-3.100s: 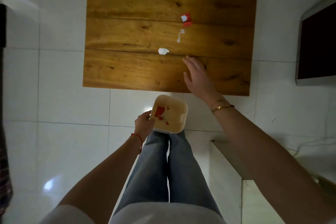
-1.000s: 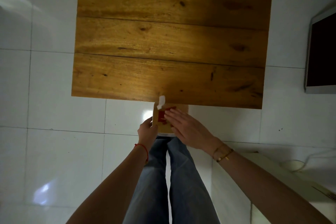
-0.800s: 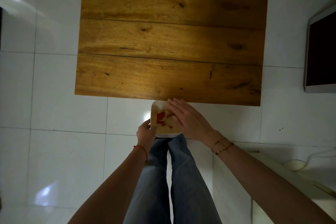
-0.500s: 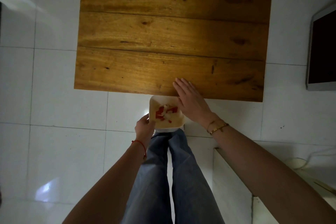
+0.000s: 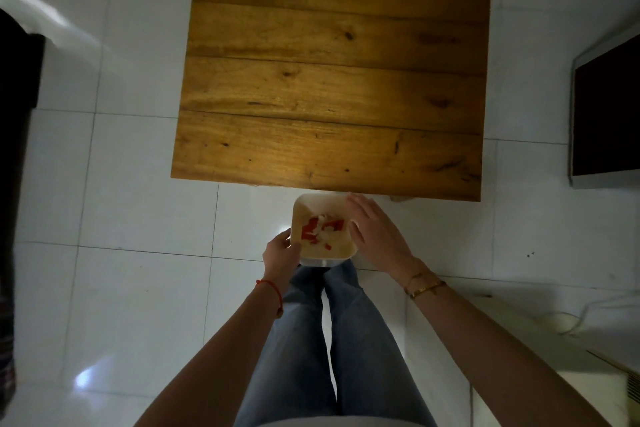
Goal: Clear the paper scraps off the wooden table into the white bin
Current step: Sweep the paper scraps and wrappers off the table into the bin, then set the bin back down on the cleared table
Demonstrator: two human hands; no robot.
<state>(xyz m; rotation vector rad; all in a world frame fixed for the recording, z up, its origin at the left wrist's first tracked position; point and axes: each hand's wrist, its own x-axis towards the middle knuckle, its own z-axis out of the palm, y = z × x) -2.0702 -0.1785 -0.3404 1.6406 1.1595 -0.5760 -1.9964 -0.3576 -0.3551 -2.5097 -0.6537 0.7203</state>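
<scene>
White plastic is what the left hand (image 5: 281,253) holds: its fingers are curled around the near-left corner of the white bin (image 5: 348,253), thumb on the rim, carrying it just below and in front of the near edge of the table. The bin hangs above the person's jeans (image 5: 332,340) and the pale floor tiles (image 5: 138,218), not resting on anything that can be seen.

Just right of that grip, inside the bin, lie the paper scraps (image 5: 320,229): several red pieces and a few white ones, heaped loosely on the bottom. None of them hangs over the rim.

On the far side of the bin from the holding hand, the right hand (image 5: 375,232) lies flat and open along the bin's right wall, fingers straight and together, the tips reaching up to the bin's far-right corner. It grasps nothing; whether the palm presses the wall or only hovers against it cannot be told.

Beyond both hands, the wooden table (image 5: 329,80) spreads away, its planks bare from the near edge to the top of the view. No scrap shows anywhere on the visible boards, though the far end of the table runs out of the picture.

By this showing the clearing looks finished, or very nearly so: the scraps are in the bin and the visible wood is clean. What may remain is a look at the unseen far end and setting the bin down.
</scene>
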